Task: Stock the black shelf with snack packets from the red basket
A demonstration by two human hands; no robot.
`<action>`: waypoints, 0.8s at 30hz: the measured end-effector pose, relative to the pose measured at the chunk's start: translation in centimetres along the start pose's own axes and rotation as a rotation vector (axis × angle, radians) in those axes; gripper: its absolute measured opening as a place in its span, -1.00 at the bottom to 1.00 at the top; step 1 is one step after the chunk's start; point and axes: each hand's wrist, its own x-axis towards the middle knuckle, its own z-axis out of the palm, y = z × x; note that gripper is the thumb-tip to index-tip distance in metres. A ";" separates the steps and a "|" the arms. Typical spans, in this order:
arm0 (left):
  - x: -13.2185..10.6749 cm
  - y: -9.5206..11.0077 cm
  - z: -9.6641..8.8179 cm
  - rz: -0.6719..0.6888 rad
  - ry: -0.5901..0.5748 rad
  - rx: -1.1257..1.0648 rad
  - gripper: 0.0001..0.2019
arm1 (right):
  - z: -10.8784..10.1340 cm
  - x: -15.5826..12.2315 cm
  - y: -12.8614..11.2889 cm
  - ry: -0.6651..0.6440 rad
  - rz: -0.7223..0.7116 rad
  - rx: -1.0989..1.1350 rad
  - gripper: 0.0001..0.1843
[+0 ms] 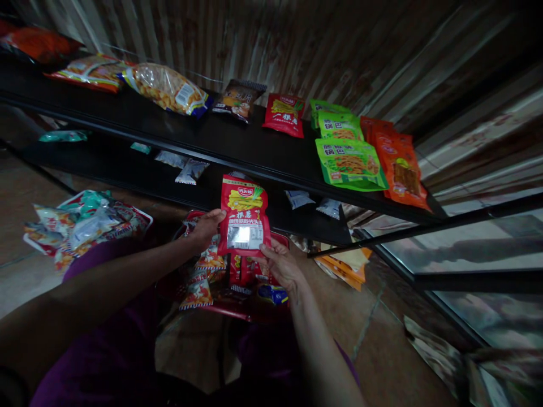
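A red snack bag (245, 217) with a yellow picture near its top is held up between my two hands. My left hand (207, 226) pinches its left edge, and my right hand (283, 263) grips its lower right corner. Below the bag stands a red basket (229, 312), partly hidden by my hands and the bag. In it lie several snack packets (197, 290), more red bags (238, 270) and a blue packet (272, 294). A similar red bag (285, 115) rests on the upper black shelf.
Along the upper shelf (203, 135) lie green bags (351, 164), orange bags (401, 164), a brown bag (240, 100) and a clear snack bag (165, 87). Small packets (192, 170) are on the lower shelf. A second filled basket (146, 221) stands at left; orange packaging (343, 265) lies on the floor at right.
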 end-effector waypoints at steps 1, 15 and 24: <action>-0.1 0.0 0.0 -0.004 -0.022 -0.053 -0.88 | 0.0 0.0 0.1 0.008 -0.002 -0.004 -0.59; 0.4 4.6 -0.8 -0.028 -0.141 -0.230 -0.69 | -0.6 -0.6 -0.4 -0.017 0.011 -0.203 -0.59; 0.5 9.4 -4.5 -0.085 -0.203 0.297 -0.76 | -1.1 -0.9 -0.4 -0.207 0.066 -0.415 -0.65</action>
